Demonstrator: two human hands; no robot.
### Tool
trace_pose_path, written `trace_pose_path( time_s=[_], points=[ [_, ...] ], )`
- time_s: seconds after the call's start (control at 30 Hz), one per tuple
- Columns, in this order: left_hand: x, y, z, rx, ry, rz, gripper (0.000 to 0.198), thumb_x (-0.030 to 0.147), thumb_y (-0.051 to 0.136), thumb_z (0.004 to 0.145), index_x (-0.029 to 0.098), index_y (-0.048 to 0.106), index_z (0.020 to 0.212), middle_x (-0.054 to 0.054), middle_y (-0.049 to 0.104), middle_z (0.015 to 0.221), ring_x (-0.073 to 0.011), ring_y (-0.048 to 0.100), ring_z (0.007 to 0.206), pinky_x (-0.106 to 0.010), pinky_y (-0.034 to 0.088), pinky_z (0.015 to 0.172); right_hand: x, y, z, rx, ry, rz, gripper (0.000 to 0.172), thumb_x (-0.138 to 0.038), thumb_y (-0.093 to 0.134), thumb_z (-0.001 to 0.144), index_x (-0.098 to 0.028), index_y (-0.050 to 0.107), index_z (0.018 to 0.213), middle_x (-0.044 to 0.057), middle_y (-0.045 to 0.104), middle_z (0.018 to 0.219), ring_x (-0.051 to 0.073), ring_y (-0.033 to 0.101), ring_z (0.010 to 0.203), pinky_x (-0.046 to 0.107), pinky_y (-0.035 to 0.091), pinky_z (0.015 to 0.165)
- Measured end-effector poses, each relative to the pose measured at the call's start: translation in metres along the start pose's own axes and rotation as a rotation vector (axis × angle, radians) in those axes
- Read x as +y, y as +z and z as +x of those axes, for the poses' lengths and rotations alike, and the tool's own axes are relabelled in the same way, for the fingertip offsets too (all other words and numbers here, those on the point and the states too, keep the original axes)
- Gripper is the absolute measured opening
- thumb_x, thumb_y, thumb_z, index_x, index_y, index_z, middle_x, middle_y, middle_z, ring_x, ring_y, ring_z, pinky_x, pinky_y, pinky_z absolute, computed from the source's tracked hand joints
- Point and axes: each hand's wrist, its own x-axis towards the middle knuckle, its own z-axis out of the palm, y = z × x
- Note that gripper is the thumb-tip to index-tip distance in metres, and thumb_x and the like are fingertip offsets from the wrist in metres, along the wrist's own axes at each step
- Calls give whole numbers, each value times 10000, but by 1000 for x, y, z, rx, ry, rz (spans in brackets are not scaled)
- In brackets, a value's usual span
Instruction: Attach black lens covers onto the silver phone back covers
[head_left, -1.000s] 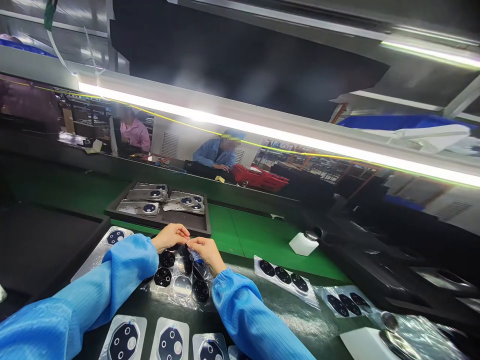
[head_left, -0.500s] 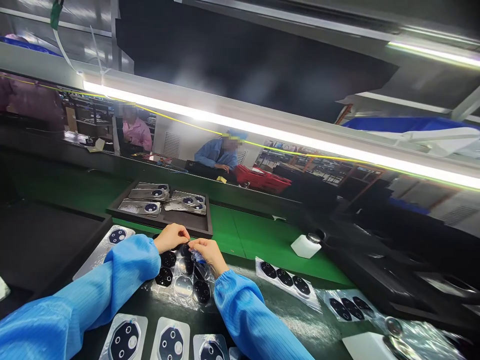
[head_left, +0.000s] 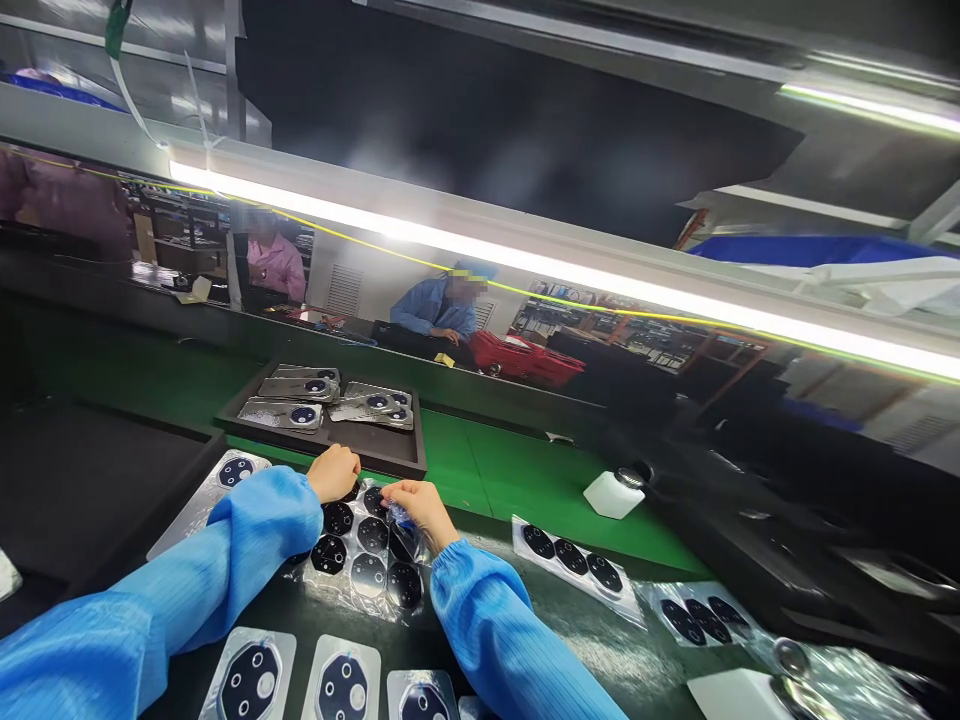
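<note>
My right hand (head_left: 422,505) pinches a crumpled piece of clear film (head_left: 400,520) at the edge of a clear plastic sheet (head_left: 369,590) holding several round black lens covers. My left hand (head_left: 334,473) is curled closed above the sheet's far edge, with nothing visible in it. Both blue sleeves lie across the bench, and the left one covers part of a silver-backed sheet (head_left: 196,510). The lower part of the plastic sheet lies flat on the dark mat, and the right hand hides one corner.
A dark tray (head_left: 379,455) of silver-backed camera plates stands just beyond my hands. Further film sheets lie to the right, black-lens plates lie along the near edge, and a white bottle (head_left: 613,495) stands on the green mat. Two seated people (head_left: 442,310) appear beyond.
My left hand has moved away from my right hand, up and to the left, so the two no longer touch. The view has shifted slightly.
</note>
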Motion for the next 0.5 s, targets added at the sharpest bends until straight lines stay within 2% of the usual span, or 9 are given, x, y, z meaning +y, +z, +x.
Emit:
trace_pose_path(
  time_s=[0.23, 0.5],
  points=[
    [0, 6, 6, -49, -20, 1, 287, 340, 586, 962, 179, 599, 1199, -89, 607, 1239, -224, 624, 1056, -433, 540, 904, -3, 2, 1, -19, 10, -11, 314, -329, 633, 939, -163, 607, 1204, 78, 624, 1217, 211, 648, 992, 393, 565, 817],
    [-1, 7, 17, -41, -43, -56, 285, 340, 591, 959, 182, 602, 1195, -85, 611, 1231, -221, 629, 1043, -419, 546, 889, -4, 4, 3, -46, 24, -27, 304, -331, 631, 941, -160, 610, 1192, 75, 631, 1200, 208, 651, 980, 389, 567, 810]
  ],
)
